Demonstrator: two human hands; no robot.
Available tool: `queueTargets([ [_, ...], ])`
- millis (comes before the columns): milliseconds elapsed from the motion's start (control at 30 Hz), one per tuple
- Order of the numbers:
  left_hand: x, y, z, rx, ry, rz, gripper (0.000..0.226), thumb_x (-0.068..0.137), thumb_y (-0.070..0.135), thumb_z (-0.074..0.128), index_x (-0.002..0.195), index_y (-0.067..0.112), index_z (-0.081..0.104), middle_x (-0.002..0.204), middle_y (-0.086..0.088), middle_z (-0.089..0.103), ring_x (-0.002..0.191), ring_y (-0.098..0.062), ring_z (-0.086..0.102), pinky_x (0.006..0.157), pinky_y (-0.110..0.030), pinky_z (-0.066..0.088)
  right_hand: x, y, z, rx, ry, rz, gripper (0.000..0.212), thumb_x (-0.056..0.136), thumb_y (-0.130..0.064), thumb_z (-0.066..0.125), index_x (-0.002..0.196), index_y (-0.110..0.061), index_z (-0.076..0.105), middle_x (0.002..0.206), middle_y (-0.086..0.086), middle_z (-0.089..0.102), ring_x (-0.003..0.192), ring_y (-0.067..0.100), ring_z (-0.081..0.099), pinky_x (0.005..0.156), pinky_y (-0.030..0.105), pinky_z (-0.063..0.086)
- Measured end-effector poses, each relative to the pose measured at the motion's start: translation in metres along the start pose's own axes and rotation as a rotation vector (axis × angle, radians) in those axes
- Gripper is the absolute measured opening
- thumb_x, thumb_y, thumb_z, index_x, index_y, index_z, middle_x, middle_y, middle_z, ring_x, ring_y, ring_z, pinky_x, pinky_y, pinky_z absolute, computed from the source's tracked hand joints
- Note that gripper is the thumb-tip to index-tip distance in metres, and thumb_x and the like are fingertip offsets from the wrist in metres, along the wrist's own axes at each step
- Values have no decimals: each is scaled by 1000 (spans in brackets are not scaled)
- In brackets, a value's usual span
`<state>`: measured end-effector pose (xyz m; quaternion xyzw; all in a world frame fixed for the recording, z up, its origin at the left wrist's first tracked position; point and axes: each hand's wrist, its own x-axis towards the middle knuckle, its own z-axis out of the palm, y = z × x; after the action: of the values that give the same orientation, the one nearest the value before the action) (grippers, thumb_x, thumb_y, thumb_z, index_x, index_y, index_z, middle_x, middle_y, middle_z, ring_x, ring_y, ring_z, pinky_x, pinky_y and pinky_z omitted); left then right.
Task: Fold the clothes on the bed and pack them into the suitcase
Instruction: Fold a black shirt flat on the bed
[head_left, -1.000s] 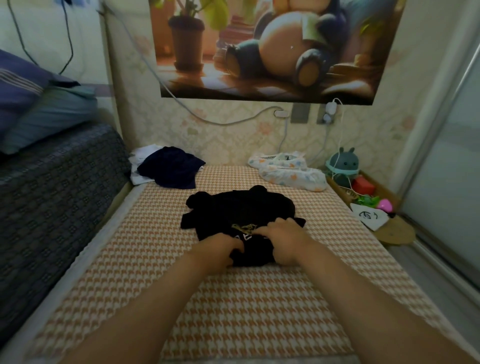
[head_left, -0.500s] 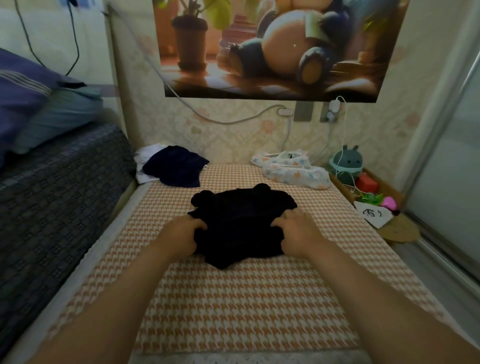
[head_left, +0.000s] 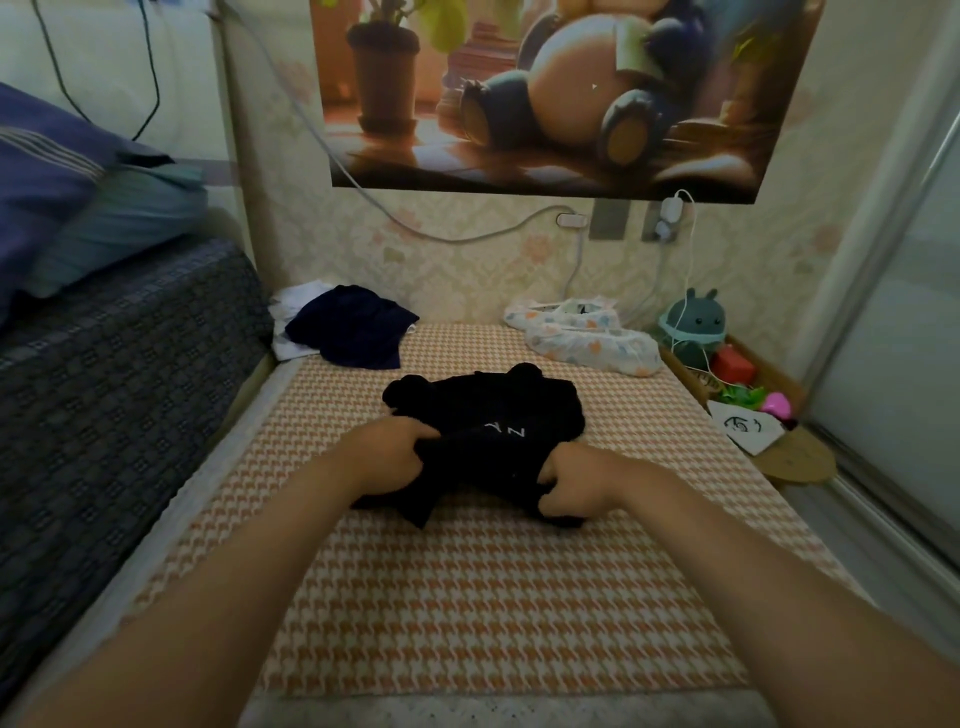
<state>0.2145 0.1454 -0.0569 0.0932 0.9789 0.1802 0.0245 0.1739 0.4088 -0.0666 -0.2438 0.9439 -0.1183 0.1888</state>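
Note:
A black garment (head_left: 493, 421) with small pale lettering lies bunched in the middle of the orange-and-white houndstooth bed cover (head_left: 493, 597). My left hand (head_left: 387, 457) grips its near left edge with curled fingers. My right hand (head_left: 576, 480) grips its near right edge, fingers curled under the cloth. A dark navy garment (head_left: 353, 332) lies on a white one (head_left: 291, 322) at the far left of the bed. A pale patterned garment (head_left: 582, 338) lies at the far right. No suitcase is in view.
A dark patterned sofa or mattress (head_left: 104, 389) with blue pillows (head_left: 78, 208) rises along the left. A low tray (head_left: 737, 379) with a round plush toy and small toys sits right of the bed. Cables hang on the back wall. A sliding door (head_left: 904, 338) stands at right.
Both hands went from the garment's middle out to its sides, then drew its near edges toward me. The garment now shows its lettering and is bunched lower between my hands.

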Motion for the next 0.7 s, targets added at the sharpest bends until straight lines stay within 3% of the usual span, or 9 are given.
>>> queueTargets([
  [67, -9, 2, -17, 109, -240, -111, 18, 96, 16, 48, 96, 24, 65, 104, -1, 63, 99, -21, 56, 88, -30, 45, -13, -17, -4, 95, -197, -5, 39, 84, -29, 69, 51, -21, 49, 52, -6, 46, 49, 11, 41, 56, 30, 37],
  [133, -20, 9, -26, 362, -564, -250, 41, 94, 19, 53, 135, 19, 51, 139, -5, 49, 123, -26, 48, 100, -32, 41, -22, -28, -1, 190, -388, -14, 25, 85, -39, 70, 64, -25, 68, 57, -6, 58, 51, 12, 45, 58, 29, 40],
  [200, -26, 22, -22, 493, -777, -242, 58, 90, 14, 56, 146, 20, 42, 149, -4, 40, 131, -24, 43, 100, -28, 40, -22, -26, 4, 306, -315, -40, 16, 89, -37, 65, 92, -27, 77, 69, -2, 69, 52, 13, 47, 57, 28, 40],
  [267, -27, 35, -16, 370, -731, -142, 50, 89, 11, 53, 138, 17, 52, 141, -2, 49, 125, -21, 48, 86, -15, 41, -15, -11, 3, 310, -30, -35, 20, 91, -17, 59, 100, -23, 76, 81, -3, 72, 57, 10, 55, 58, 22, 45],
  [333, -26, 48, -6, 129, -546, -70, 39, 88, 21, 59, 127, 21, 60, 127, 2, 57, 112, -16, 55, 79, -13, 42, -12, 11, 1, 138, 157, 18, 29, 89, -5, 56, 102, -24, 74, 98, -7, 67, 84, 10, 63, 69, 18, 46],
  [433, -21, 67, 27, -2, -411, 64, 62, 74, 57, 72, 128, 32, 53, 124, 10, 54, 109, -11, 54, 96, -26, 45, -14, 36, 11, -102, 10, 76, 45, 86, -7, 59, 122, -33, 64, 123, -5, 53, 115, 18, 55, 85, 25, 47],
  [533, -17, 86, 66, 244, -418, 126, 98, 57, 79, 69, 137, 31, 39, 130, 4, 44, 116, -19, 45, 100, -38, 44, -18, 36, 18, -160, -137, 43, 66, 79, -21, 71, 138, -40, 47, 130, 0, 41, 122, 22, 44, 98, 35, 48],
  [600, -11, 89, 78, 328, -346, 192, 84, 63, 71, 72, 132, 31, 45, 122, 1, 46, 110, -21, 46, 92, -37, 45, -19, 32, 19, -122, -158, 14, 68, 80, -28, 74, 138, -46, 46, 141, 1, 35, 131, 24, 35, 105, 37, 42],
  [700, -1, 83, 82, 155, -245, 249, 29, 81, 34, 70, 109, 26, 63, 108, 2, 59, 100, -20, 57, 83, -32, 48, -23, 31, 21, -83, -207, 35, 72, 77, -34, 77, 141, -48, 45, 158, -2, 17, 144, 26, 21, 112, 38, 35],
])
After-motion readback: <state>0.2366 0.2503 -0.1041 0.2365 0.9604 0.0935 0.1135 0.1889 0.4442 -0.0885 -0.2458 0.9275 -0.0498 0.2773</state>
